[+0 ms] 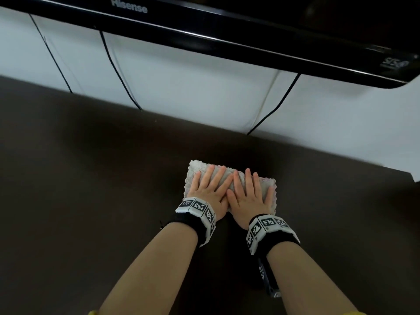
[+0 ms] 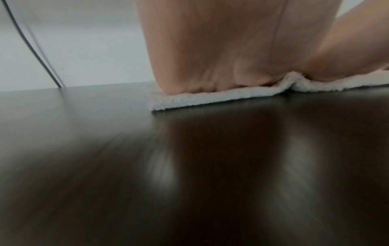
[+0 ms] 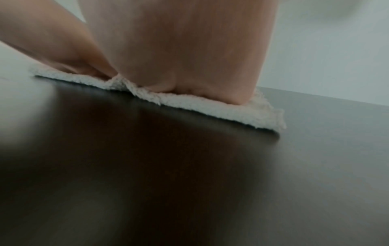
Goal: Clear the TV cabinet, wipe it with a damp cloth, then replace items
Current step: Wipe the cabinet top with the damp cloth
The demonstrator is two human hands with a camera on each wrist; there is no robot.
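Note:
A pale fluffy cloth (image 1: 196,167) lies flat on the dark brown cabinet top (image 1: 91,178), near its middle. Both hands lie side by side on the cloth with straight fingers, palms pressing down. My left hand (image 1: 208,186) covers the cloth's left half and my right hand (image 1: 250,192) its right half, the thumbs touching. In the left wrist view the heel of the left hand (image 2: 210,50) sits on the cloth's edge (image 2: 200,99). The right wrist view shows the right hand (image 3: 189,50) pressing the cloth (image 3: 210,108) the same way.
A black TV (image 1: 250,30) hangs low over the back of the cabinet, against a white wall (image 1: 181,83). Several black cables (image 1: 118,71) run down the wall to the cabinet's rear edge. The cabinet's right end (image 1: 413,176) shows at the far right.

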